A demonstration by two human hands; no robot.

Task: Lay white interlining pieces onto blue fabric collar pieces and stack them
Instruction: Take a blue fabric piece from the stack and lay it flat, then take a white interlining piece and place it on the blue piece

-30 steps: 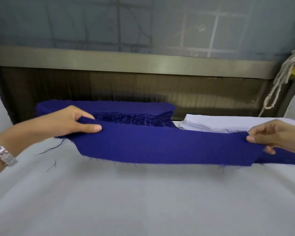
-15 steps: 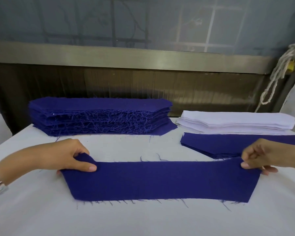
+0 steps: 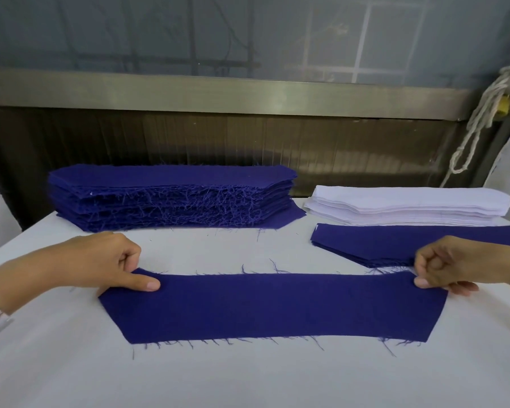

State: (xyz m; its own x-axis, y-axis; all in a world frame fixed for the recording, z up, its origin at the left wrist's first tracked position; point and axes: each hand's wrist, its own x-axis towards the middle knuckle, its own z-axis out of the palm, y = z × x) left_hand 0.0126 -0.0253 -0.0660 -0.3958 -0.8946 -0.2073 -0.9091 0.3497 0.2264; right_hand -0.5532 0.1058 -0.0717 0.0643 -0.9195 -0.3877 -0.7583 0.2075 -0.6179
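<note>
Blue collar pc (image 3: 273, 307) flat on table (image 3: 248, 375), L hand (image 3: 100, 263) pinching 1 end, R hand (image 3: 457, 263) the other

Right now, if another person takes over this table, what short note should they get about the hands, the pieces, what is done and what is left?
Left grip: pinches the left end of the blue piece.
Right grip: pinches its right end.
Things: the piece lies flat on the table, front centre. Blue stack at back left, white stack at back right, low blue pile in front of the white stack.
Done: one blue piece spread out.
Left: no interlining on it yet. Lay one from the white stack, then stack the pair, probably on the low pile.
</note>
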